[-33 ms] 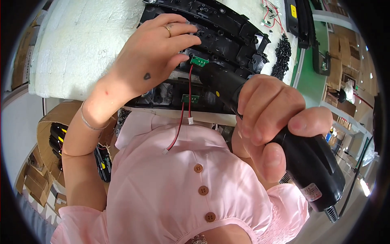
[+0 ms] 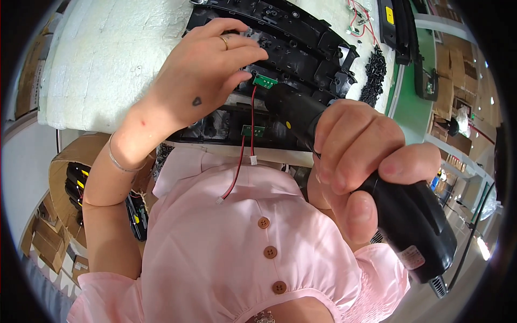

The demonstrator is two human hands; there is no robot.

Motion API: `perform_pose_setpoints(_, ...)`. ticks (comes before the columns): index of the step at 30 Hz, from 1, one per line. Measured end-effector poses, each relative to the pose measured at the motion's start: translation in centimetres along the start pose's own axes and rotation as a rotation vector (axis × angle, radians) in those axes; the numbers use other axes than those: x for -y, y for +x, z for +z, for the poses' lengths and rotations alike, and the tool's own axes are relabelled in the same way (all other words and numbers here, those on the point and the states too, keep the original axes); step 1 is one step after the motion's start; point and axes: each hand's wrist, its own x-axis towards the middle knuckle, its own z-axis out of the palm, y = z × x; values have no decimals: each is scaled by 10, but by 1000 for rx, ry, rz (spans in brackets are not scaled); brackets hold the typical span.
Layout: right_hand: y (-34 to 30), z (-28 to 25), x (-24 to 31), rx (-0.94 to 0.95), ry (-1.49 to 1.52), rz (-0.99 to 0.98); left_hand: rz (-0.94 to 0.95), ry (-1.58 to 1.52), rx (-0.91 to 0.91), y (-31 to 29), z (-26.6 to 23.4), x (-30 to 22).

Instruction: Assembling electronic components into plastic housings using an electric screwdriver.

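My right hand is wrapped round a black corded electric screwdriver. The tool's front end points at a small green circuit board; its tip is hidden. My left hand hovers over the black plastic housings, fingers apart, with the thumb beside that board. I see nothing held in it. A red and black wire lead runs down from the board to a white connector. Nearer me, a second green board sits in another black housing, its own lead hanging over my pink clothing.
A pile of small black parts lies right of the housings on the white foam-covered table. Beyond it are loose boards with red wires and a black piece with a yellow label. A cardboard box stands at lower left.
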Motion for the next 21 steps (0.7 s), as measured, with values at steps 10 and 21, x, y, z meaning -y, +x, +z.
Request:
perform_pose_setpoints(10,24,4,1,349,-103,50,-49,-38,25,-1,-1,1)
perform_pose_setpoints(21,9,-30,31,-66,79,-37,8,72,27,6,5,-1)
